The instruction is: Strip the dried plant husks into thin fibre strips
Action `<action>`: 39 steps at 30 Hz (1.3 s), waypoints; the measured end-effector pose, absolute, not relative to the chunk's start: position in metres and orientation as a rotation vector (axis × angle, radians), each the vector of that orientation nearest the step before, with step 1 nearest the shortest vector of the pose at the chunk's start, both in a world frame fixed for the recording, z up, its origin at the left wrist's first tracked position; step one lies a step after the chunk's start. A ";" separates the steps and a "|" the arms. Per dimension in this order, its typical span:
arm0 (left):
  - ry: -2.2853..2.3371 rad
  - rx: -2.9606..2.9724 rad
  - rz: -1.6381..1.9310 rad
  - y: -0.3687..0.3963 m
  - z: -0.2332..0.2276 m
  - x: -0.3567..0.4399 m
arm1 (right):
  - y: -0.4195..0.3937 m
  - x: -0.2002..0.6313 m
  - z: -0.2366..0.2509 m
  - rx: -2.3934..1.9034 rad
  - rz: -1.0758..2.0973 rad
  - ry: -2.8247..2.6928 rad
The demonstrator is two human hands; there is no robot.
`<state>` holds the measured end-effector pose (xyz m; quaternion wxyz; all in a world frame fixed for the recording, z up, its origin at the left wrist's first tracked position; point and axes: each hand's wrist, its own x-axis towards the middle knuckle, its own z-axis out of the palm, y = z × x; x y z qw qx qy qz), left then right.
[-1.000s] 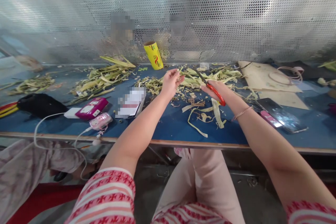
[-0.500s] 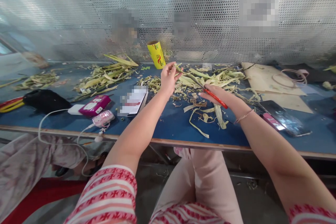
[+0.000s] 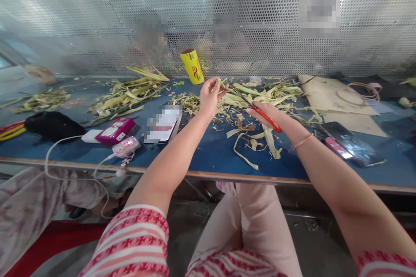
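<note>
My left hand (image 3: pixel 209 97) pinches a small, knobbly bundle of green plant strips (image 3: pixel 223 83) between thumb and fingers, raised over the table. In my right hand (image 3: pixel 273 113) are scissors with red handles (image 3: pixel 267 120); their dark blades point up and left, with the tips close to the bundle. Whether the blades touch it is too small to tell. Beneath and behind both hands lies a heap of pale green dried leaf strips (image 3: pixel 276 95). Loose curled strips (image 3: pixel 244 151) trail toward the table's front edge.
On the blue table (image 3: pixel 214 162) stands a yellow cardboard tube (image 3: pixel 192 67). At left lie another leaf pile (image 3: pixel 130 93), a phone (image 3: pixel 164 125), a magenta box (image 3: pixel 117 130) and a white cable (image 3: pixel 48 156). Brown card (image 3: pixel 334 99) and a dark phone (image 3: pixel 354 145) lie right. Someone's patterned trousers (image 3: pixel 29 207) show lower left.
The scissors and my right hand have shifted slightly up and left, the blades staying near the bundle. My left hand keeps its pinch. The view has moved a little.
</note>
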<state>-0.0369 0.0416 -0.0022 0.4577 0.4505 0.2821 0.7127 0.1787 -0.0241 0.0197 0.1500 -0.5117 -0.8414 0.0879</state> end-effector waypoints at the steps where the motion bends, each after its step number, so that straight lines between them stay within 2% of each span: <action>1: 0.695 1.105 1.754 0.041 -0.002 -0.036 | -0.024 0.179 0.020 -1.470 0.253 -2.417; 26: 0.650 1.085 1.708 0.029 0.006 -0.034 | -0.028 0.180 0.025 -1.413 0.353 -2.354; 39: 0.654 1.073 1.727 0.029 0.008 -0.034 | -0.030 0.180 0.027 -1.419 0.286 -2.327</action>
